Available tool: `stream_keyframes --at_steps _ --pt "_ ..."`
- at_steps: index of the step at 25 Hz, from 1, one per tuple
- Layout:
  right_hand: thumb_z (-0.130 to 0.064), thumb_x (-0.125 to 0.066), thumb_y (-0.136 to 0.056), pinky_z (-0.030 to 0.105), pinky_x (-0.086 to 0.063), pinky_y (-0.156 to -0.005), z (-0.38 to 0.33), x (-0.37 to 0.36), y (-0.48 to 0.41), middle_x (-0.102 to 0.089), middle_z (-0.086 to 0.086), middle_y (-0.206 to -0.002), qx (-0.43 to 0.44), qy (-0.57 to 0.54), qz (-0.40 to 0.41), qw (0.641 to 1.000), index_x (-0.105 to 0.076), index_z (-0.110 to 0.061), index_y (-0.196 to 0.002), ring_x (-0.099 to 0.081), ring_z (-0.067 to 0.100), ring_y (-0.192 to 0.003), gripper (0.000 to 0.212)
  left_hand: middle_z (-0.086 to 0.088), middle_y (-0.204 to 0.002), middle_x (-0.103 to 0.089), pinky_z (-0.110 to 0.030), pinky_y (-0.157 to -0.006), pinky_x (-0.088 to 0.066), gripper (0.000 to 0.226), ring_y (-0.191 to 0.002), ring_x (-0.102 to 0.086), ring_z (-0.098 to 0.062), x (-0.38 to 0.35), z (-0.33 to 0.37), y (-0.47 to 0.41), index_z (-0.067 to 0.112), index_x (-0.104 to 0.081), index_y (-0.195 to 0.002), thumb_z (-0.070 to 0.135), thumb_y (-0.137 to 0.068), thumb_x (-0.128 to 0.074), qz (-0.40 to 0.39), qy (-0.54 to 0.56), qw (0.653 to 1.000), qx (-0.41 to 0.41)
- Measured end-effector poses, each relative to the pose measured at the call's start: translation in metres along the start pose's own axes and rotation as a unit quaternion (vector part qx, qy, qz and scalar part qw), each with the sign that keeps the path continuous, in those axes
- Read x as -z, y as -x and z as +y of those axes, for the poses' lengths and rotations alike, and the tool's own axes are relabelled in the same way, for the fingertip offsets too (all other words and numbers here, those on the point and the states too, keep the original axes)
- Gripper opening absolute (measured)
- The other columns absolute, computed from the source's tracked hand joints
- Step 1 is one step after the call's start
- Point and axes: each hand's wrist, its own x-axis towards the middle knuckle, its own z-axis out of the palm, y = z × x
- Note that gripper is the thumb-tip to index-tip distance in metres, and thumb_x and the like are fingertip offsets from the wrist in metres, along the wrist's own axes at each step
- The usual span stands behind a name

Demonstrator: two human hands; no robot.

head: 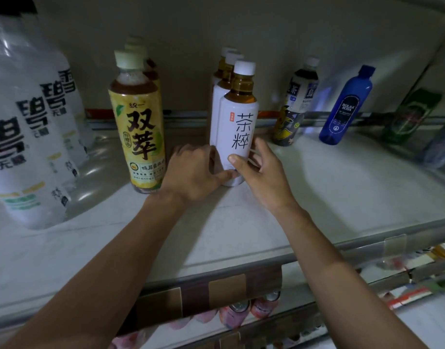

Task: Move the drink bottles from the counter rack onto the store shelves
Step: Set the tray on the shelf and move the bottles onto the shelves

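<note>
Head view: at frame centre the white tea bottle (237, 127) stands upright on the shelf (317, 187), heading its row, its base clasped by left hand (193, 170) and right hand (260, 171); it is best squared label-forward, then gently released.

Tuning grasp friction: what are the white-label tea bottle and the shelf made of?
White-label tea bottle: likely clear plastic, amber tea shows through the neck; matte white sleeve. Shelf: pale, smooth, slightly glossy; painted metal or laminate, cannot tell which.
</note>
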Motion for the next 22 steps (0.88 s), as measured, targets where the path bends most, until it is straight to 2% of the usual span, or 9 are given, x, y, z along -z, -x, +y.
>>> stream_keyframes --at_steps 3,7,9,12,15,18,22 --pt "-0.021 -0.069 -0.091 0.038 -0.052 -0.099 -0.007 -0.002 0.002 -0.059 0.007 -0.135 -0.006 0.043 0.0 0.999 -0.046 -0.009 -0.137 -0.058 0.019 -0.121 0.053 0.0 -0.09 -0.057 -0.033 -0.074 -0.04 0.045 -0.093 -0.051 -0.025 0.005 0.007 0.004 0.024 -0.047 -0.087 0.066 -0.077 -0.06 -0.016 -0.023 0.999 0.018" --pt "-0.027 -0.065 -0.093 0.037 -0.048 -0.095 -0.015 0.016 0.027 -0.06 0.01 -0.125 -0.004 0.205 0.025 0.978 -0.06 -0.012 -0.127 -0.058 0.023 -0.112 0.038 0.001 -0.105 -0.07 -0.04 -0.085 -0.052 0.04 -0.098 -0.063 -0.025 0.028 0.022 0.015 0.024 -0.064 -0.103 0.058 -0.086 -0.054 0.016 -0.013 0.999 0.036" --pt "-0.028 -0.064 -0.094 0.035 -0.046 -0.096 -0.023 0.035 0.045 -0.059 0.009 -0.124 -0.013 0.255 0.013 0.967 -0.063 -0.013 -0.122 -0.058 0.024 -0.112 0.032 0.004 -0.11 -0.07 -0.041 -0.086 -0.052 0.037 -0.101 -0.064 -0.023 0.039 0.034 0.025 0.027 -0.064 -0.111 0.053 -0.089 -0.052 -0.01 0.002 1.0 0.017" --pt "-0.035 -0.06 -0.095 0.033 -0.043 -0.1 -0.044 0.059 0.071 -0.053 0.006 -0.128 -0.035 0.338 -0.022 0.94 -0.06 -0.017 -0.125 -0.053 0.023 -0.116 0.035 0.003 -0.123 -0.065 -0.036 -0.09 -0.048 0.036 -0.111 -0.06 -0.025 0.045 0.064 0.041 0.029 -0.06 -0.123 0.044 -0.09 -0.055 -0.072 0.007 0.997 -0.02" --pt "-0.035 -0.059 -0.095 0.034 -0.041 -0.102 -0.069 0.088 0.117 -0.051 0.006 -0.132 -0.049 0.4 -0.017 0.915 -0.057 -0.02 -0.13 -0.05 0.024 -0.121 0.038 -0.002 -0.135 -0.057 -0.033 -0.096 -0.042 0.044 -0.122 -0.053 -0.025 0.043 0.102 0.065 0.028 -0.052 -0.135 0.037 -0.092 -0.055 -0.12 0.04 0.987 -0.095" --pt "-0.028 -0.06 -0.095 0.031 -0.04 -0.097 -0.096 0.123 0.183 -0.058 0.009 -0.126 -0.059 0.378 0.043 0.923 -0.061 -0.017 -0.126 -0.054 0.026 -0.118 0.033 -0.002 -0.15 -0.042 -0.036 -0.11 -0.034 0.058 -0.135 -0.04 -0.02 0.048 0.144 0.096 0.024 -0.036 -0.146 0.028 -0.092 -0.057 -0.182 0.121 0.957 -0.192" --pt "-0.031 -0.063 -0.094 0.036 -0.043 -0.101 -0.127 0.167 0.283 -0.057 0.01 -0.128 -0.101 0.393 0.104 0.908 -0.06 -0.016 -0.128 -0.054 0.026 -0.121 0.037 -0.006 -0.15 -0.042 -0.041 -0.111 -0.031 0.063 -0.136 -0.039 -0.024 0.05 0.219 0.139 0.021 -0.035 -0.147 0.034 -0.09 -0.054 -0.213 0.105 0.929 -0.284"
